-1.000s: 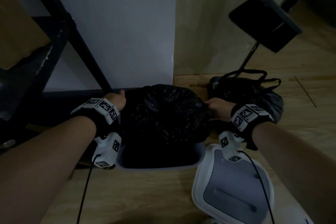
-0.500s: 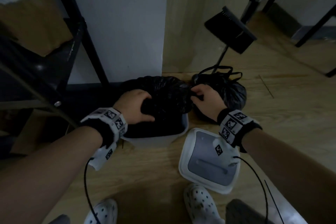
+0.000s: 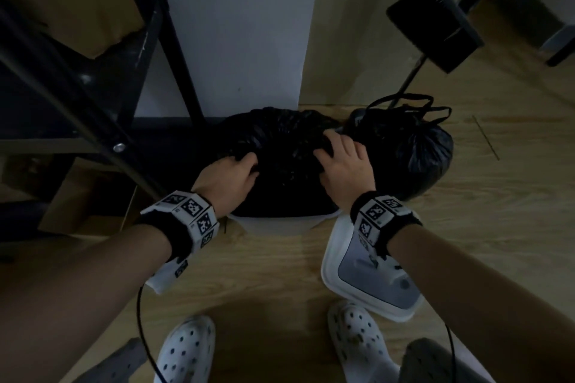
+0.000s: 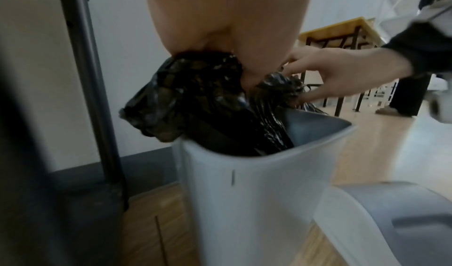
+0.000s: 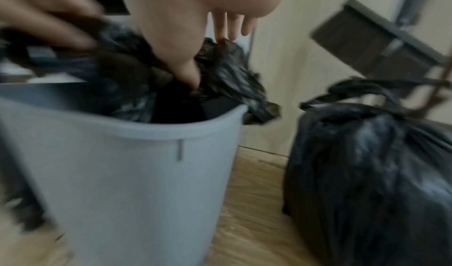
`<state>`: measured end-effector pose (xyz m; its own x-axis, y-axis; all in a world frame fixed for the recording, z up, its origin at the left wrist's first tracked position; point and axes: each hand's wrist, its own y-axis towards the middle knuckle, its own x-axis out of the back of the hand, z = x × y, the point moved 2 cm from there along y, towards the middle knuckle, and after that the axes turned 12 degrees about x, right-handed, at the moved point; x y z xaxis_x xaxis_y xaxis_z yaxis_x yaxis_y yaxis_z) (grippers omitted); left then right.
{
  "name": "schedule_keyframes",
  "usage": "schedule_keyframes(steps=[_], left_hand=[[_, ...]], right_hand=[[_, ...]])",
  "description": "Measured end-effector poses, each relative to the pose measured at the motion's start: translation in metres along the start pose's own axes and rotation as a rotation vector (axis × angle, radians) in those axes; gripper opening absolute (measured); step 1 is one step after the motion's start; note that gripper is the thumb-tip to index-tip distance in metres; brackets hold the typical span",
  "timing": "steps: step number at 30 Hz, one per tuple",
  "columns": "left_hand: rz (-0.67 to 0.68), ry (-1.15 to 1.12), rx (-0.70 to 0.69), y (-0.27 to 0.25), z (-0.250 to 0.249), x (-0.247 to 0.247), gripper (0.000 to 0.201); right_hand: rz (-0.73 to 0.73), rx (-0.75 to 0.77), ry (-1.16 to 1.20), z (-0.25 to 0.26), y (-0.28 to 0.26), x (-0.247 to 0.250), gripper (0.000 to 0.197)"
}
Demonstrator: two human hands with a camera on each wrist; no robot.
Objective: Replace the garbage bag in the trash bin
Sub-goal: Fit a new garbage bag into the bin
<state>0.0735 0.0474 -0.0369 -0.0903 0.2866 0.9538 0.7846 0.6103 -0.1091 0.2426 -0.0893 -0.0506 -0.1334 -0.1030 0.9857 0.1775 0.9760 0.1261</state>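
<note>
A grey-white trash bin (image 3: pixel 280 222) (image 4: pixel 257 193) (image 5: pixel 122 173) stands on the wood floor against the wall. A crumpled black garbage bag (image 3: pixel 286 146) (image 4: pixel 190 96) (image 5: pixel 227 76) fills its mouth and spills over the far rim. My left hand (image 3: pixel 230 174) (image 4: pixel 220 28) grips a bunch of the bag at the bin's left side. At the right side my right hand (image 3: pixel 342 162) (image 4: pixel 330 76) (image 5: pixel 183 28) holds the bag's edge, its thumb pushed down into the plastic and its fingers spread above. The inside of the bin is hidden.
A full, tied black bag (image 3: pixel 413 152) (image 5: pixel 367 173) sits on the floor right of the bin. The bin's lid (image 3: pixel 382 295) (image 4: pixel 391 222) lies by my right foot. A dustpan (image 3: pixel 435 28) leans on the wall. A black shelf frame (image 3: pixel 93 102) stands left.
Both hands moved from the bag's outer sides onto its top, closer together. The puffed-up bag now sits lower in the bin. My head has risen, and my feet show.
</note>
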Motion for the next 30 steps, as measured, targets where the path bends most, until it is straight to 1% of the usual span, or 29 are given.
schedule_keyframes(steps=[2,3,5,7,10,13,15,16,17,18,19,21,23,25,27,28,30], left_hand=[[0.061,0.037,-0.003,-0.008,0.008,0.0,0.027],[0.081,0.049,-0.012,-0.012,0.012,-0.001,0.027],[0.106,0.063,-0.027,-0.021,0.019,-0.001,0.027],[0.114,0.104,-0.046,-0.03,0.024,-0.001,0.027],[0.123,0.202,-0.086,-0.043,0.028,-0.001,0.026],[0.16,0.235,-0.143,-0.057,0.034,-0.005,0.026],[0.121,0.278,-0.218,-0.064,0.039,-0.009,0.021],[0.121,0.304,-0.23,-0.067,0.042,-0.011,0.023],[0.113,0.333,-0.248,-0.07,0.046,-0.015,0.027],[0.132,0.343,-0.261,-0.071,0.049,-0.019,0.032],[0.161,0.347,-0.27,-0.073,0.052,-0.025,0.036],[0.228,0.348,-0.261,-0.074,0.054,-0.032,0.041],[0.225,0.344,-0.25,-0.073,0.055,-0.038,0.043],[0.227,0.361,-0.242,-0.072,0.052,-0.045,0.041],[0.348,0.402,-0.222,-0.071,0.049,-0.055,0.044],[0.391,0.417,-0.201,-0.069,0.046,-0.058,0.047],[0.423,0.464,-0.156,-0.063,0.04,-0.067,0.048]], right_hand=[[-0.006,-0.037,-0.008,-0.008,-0.001,0.002,0.025],[-0.03,-0.048,-0.002,-0.011,-0.002,0.005,0.021],[-0.082,-0.03,-0.008,-0.017,-0.007,0.011,0.021],[-0.089,0.027,-0.042,-0.021,-0.016,0.015,0.022],[-0.061,0.06,-0.027,-0.022,-0.034,0.017,0.028],[-0.039,0.119,-0.034,-0.02,-0.053,0.013,0.016],[0.007,0.174,-0.063,-0.019,-0.064,0.01,0.012],[0.035,0.193,-0.068,-0.018,-0.069,0.008,0.011],[0.07,0.204,-0.053,-0.017,-0.072,0.007,0.014],[0.113,0.205,-0.034,-0.015,-0.075,0.005,0.021],[0.155,0.198,-0.008,-0.012,-0.075,0.002,0.026],[0.191,0.183,0.044,-0.011,-0.074,-0.005,0.029],[0.208,0.137,0.103,-0.014,-0.072,-0.014,0.028],[0.195,0.105,0.153,-0.018,-0.075,-0.019,0.023],[0.188,0.07,0.198,-0.021,-0.078,-0.023,0.01],[0.199,0.023,0.229,-0.022,-0.079,-0.024,0.008],[0.325,-0.087,0.272,-0.025,-0.078,-0.031,0.02]])
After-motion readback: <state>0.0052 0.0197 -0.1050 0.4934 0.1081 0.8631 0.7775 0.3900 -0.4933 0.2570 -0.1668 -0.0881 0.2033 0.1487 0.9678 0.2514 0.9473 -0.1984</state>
